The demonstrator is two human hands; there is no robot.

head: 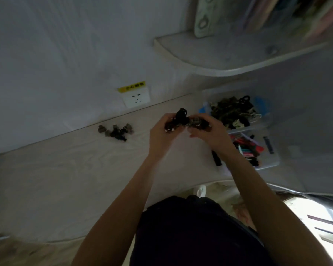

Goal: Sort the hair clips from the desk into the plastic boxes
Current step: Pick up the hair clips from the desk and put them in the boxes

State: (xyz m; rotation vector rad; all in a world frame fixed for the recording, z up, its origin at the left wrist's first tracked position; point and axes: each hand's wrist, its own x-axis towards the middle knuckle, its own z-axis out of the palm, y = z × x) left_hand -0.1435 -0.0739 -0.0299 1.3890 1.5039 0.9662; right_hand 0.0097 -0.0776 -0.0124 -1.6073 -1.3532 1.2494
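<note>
My left hand (162,134) and my right hand (210,134) are raised together above the pale desk (85,169), each gripping part of a dark bunch of hair clips (183,120). A small pile of dark and grey hair clips (115,131) lies on the desk to the left, near the wall. At the right stand two clear plastic boxes: the far box (265,120) holds many dark clips, and the near box (271,164) holds red, teal and black clips. The picture is blurred.
A black clip (216,158) lies on the desk beside the near box. A white wall socket (136,98) with a yellow label sits behind the desk. A curved shelf (219,60) overhangs the boxes.
</note>
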